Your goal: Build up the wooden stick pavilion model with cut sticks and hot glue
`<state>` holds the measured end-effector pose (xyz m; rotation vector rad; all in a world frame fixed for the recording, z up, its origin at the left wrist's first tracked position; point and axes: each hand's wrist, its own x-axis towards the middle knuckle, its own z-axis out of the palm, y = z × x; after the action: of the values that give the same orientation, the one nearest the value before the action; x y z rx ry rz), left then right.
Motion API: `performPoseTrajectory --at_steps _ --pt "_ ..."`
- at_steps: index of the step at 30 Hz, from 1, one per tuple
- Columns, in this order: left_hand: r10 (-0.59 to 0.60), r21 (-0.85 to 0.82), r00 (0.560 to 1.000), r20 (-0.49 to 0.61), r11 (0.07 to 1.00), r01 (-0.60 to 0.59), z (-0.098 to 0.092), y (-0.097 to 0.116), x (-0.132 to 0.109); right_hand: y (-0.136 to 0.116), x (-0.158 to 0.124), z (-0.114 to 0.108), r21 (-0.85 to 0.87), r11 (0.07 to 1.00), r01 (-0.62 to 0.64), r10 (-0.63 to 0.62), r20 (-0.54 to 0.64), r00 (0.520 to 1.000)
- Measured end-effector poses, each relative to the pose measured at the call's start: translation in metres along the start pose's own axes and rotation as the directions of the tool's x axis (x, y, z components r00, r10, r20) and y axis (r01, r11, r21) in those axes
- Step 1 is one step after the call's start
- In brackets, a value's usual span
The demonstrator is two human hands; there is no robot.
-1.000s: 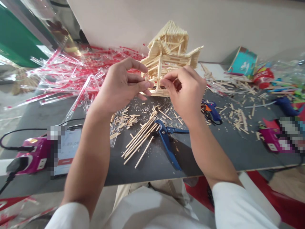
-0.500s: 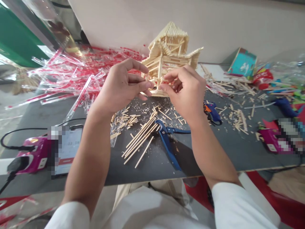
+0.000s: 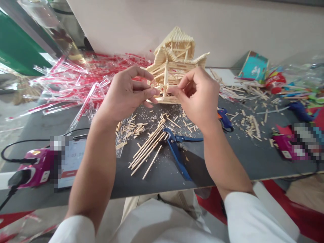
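A model house (image 3: 165, 72) built from thin wooden sticks, with a tiered roof, stands at the back of the table. In front of its corner post, both hands work close together. My left hand (image 3: 131, 91) is closed at the post's left, thumb tip against the fingers; whatever it pinches is too small to make out. On the post's right side, my right hand (image 3: 198, 96) pinches with thumb and forefinger, and its tips hide what they hold. Below the hands lie several loose wooden sticks (image 3: 146, 150) beside a blue-handled cutter (image 3: 174, 148).
Red-and-clear plastic wrappers (image 3: 83, 84) pile up at left. A blue glue gun (image 3: 224, 118) lies right of my right wrist. Cut stick bits (image 3: 129, 130) litter the table (image 3: 227, 165). A phone (image 3: 72, 162) and purple power strip (image 3: 37, 167) sit at front left.
The house and wall sit slightly lower and further left in the picture. My right fingertips are a little further left, while both hands keep nearly the same pinched pose at the post.
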<state>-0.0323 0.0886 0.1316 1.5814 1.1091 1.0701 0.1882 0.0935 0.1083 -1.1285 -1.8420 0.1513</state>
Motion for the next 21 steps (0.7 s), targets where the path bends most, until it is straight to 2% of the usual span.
performPoseTrajectory --at_steps 3,8,13,16,19,21 --pt "0.034 -0.015 0.999 -0.011 0.999 -0.034 -0.002 0.000 0.000 0.001 0.002 -0.020 -0.003 1.000 -0.013 0.013 0.011 1.000" --pt "0.077 -0.039 0.996 -0.044 0.996 -0.079 -0.002 0.002 -0.001 0.007 0.003 -0.066 0.052 0.999 -0.006 0.002 0.083 0.997" --pt "0.079 -0.057 0.996 -0.045 0.995 -0.082 -0.004 0.002 -0.001 0.018 -0.003 -0.105 0.143 0.987 -0.071 0.067 0.031 0.997" --pt "0.081 -0.057 0.995 -0.054 0.995 -0.084 -0.006 0.002 -0.003 0.043 -0.018 -0.116 0.138 0.981 -0.134 0.132 0.021 0.991" --pt "0.086 -0.037 0.995 -0.056 0.995 -0.088 -0.006 0.004 -0.004 0.085 -0.043 -0.116 0.152 0.973 -0.172 0.179 -0.032 0.983" --pt "0.084 -0.029 0.995 -0.061 0.996 -0.086 -0.006 0.006 -0.006 0.114 -0.063 -0.113 0.166 0.950 -0.265 0.281 -0.082 0.956"
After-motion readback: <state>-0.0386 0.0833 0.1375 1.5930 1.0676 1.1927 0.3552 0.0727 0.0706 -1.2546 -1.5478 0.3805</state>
